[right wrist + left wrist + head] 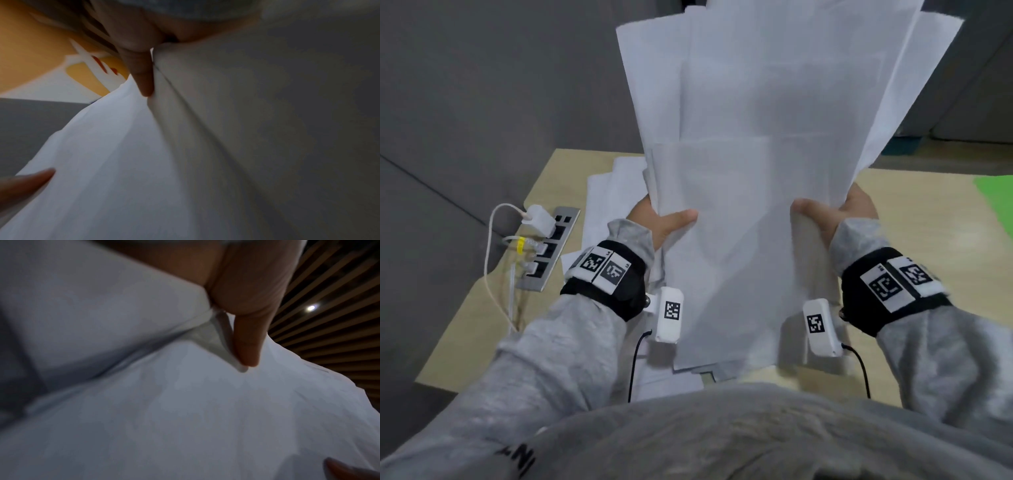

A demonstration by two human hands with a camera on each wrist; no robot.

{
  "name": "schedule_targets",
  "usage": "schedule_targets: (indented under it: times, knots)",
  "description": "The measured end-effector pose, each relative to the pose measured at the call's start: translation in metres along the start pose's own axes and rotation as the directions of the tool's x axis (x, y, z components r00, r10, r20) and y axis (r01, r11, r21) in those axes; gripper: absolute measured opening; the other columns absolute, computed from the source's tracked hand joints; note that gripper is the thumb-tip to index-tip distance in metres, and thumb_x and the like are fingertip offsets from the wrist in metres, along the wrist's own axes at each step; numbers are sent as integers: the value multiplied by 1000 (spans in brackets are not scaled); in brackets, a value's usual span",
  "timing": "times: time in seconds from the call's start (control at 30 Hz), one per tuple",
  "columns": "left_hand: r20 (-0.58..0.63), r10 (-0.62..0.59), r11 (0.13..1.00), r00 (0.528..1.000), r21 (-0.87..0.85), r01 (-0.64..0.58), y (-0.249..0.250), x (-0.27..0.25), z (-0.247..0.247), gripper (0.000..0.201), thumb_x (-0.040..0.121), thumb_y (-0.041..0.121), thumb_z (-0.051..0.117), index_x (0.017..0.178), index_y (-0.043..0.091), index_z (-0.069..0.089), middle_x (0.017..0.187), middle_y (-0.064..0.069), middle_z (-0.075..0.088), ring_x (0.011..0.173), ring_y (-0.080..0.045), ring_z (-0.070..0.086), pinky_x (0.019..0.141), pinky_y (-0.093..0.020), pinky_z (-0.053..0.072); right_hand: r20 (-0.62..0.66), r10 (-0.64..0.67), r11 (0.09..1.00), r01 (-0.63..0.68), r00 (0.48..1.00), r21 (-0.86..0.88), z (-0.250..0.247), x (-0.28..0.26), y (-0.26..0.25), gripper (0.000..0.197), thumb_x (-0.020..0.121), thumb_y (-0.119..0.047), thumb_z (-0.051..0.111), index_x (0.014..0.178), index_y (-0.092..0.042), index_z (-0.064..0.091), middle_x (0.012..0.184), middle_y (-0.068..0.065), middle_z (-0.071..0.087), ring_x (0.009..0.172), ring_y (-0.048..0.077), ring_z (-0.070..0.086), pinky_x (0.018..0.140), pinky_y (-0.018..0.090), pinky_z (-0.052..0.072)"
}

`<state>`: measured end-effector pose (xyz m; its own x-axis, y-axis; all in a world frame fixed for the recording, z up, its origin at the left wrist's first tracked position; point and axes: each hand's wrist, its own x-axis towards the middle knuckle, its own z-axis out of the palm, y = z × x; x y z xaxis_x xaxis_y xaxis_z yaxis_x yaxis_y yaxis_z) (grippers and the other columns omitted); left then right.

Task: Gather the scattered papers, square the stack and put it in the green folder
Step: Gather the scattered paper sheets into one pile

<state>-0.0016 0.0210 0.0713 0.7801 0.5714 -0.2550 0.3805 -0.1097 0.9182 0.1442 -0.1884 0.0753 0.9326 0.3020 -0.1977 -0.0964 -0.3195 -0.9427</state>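
Observation:
A loose stack of white papers (750, 192) stands upright above the table, its top sheets fanned apart. My left hand (661, 219) grips its left edge, thumb on the near face. My right hand (832, 214) grips the right edge the same way. In the left wrist view a finger (248, 344) lies along the paper stack (185, 418). In the right wrist view a finger (144, 76) presses the edge of the papers (115, 162). A corner of the green folder (996, 202) shows at the right edge of the table.
More white sheets (613, 192) lie on the light wooden table (928, 240) under and behind the stack. A metal power strip (551, 246) with a white charger (538, 219) and cables sits at the table's left edge. Grey floor lies beyond.

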Motion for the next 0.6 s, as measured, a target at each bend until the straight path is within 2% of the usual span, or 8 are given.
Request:
schedule_targets:
  times: [0.07,0.1,0.23,0.3,0.4,0.5,0.53,0.6]
  knots:
    - [-32,78,994,996,-81,-80,17,-10,3,20,82,7,69,99,15,61,84,8,66,61,10,65,56,-3,47,-65,-82,995,86,994,51,-5,-11,-13,39,79,-11,73,115,-13,61,94,-2,63,83,16,61,66,15,50]
    - [-55,108,987,993,-114,-113,23,-15,4,20,82,6,69,98,16,62,85,7,67,63,7,66,58,-5,49,-97,-121,990,128,988,64,-7,-15,-18,36,79,-10,73,113,-14,61,92,-3,63,81,16,61,64,15,50]
    - [-149,187,968,971,-142,-208,45,-27,6,31,80,12,73,109,11,62,90,5,69,76,-2,69,68,-13,53,-183,-227,963,249,957,106,-13,-31,-33,29,79,-14,72,101,-23,57,88,-6,64,85,17,64,79,26,50]
    - [-208,230,959,951,-120,-258,53,-33,10,36,78,17,75,110,8,63,93,2,70,84,-11,69,78,-22,54,-208,-279,943,308,937,125,-16,-39,-37,27,79,-15,72,96,-26,54,83,-12,62,80,13,63,77,23,51]
    - [-293,292,938,911,-98,-332,64,-42,13,35,76,19,77,107,9,64,87,8,70,81,-7,68,78,-22,54,-256,-335,911,381,907,158,-16,-52,-42,26,79,-17,74,88,-29,53,81,-16,62,75,4,62,68,13,46]
    - [-338,343,912,876,-104,-397,72,-48,8,16,75,19,78,83,20,64,75,14,67,65,6,66,66,-17,53,-296,-413,864,473,861,172,-18,-61,-48,31,80,-18,73,101,-29,53,95,-5,67,90,11,66,77,16,48]
    - [-350,359,903,865,-103,-416,74,-49,6,17,73,18,79,79,22,63,72,16,67,62,8,65,65,-16,52,-279,-426,861,480,861,167,-19,-62,-51,34,80,-18,74,104,-28,53,97,-5,67,91,11,66,78,16,49]
    - [-309,371,901,876,-107,-419,72,-50,-1,26,69,17,82,89,18,66,77,16,68,67,8,66,67,-15,52,-211,-380,887,419,901,192,-21,-60,-49,35,75,-20,79,100,-23,55,89,-8,66,85,12,65,79,20,53]
